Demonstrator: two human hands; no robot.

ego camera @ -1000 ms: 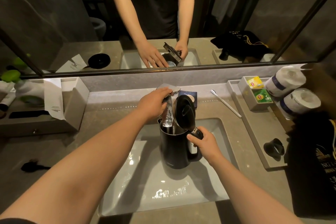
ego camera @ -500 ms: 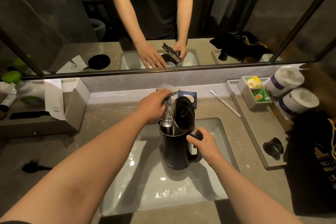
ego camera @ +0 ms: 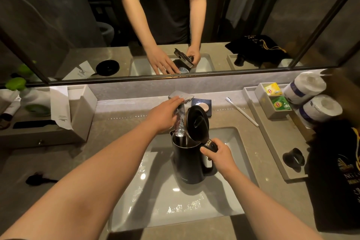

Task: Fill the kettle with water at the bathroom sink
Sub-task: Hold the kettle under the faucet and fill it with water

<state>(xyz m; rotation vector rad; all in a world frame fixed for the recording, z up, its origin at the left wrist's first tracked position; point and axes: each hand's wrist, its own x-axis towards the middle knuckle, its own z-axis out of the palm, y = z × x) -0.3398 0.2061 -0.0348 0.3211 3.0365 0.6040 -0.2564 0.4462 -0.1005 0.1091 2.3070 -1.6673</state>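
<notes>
Leftmost, far left of the sink (ego camera: 161,206), a grey box (ego camera: 81,111) with a folded paper (ego camera: 59,107) stands on the bench (ego camera: 120,121), and a small dark object (ego camera: 38,179) lies nearer the bench's front edge. Next, the left hand (ego camera: 165,114) reaches to the tap (ego camera: 182,96) behind the sink, its fingers laid loosely over the tap's top rather than closed round it. Water (ego camera: 180,122) runs from the tap straight down into the kettle (ego camera: 190,161). That black kettle stands upright inside the sink, towards the back, with its lid (ego camera: 196,122) tipped up. Just right of it, the right hand (ego camera: 220,157) is wrapped round the kettle's handle, thumb on top. Right of the sink lie a toothbrush (ego camera: 242,112), a tray (ego camera: 272,142) with tea bags (ego camera: 276,97), and two paper rolls (ego camera: 311,97).
</notes>
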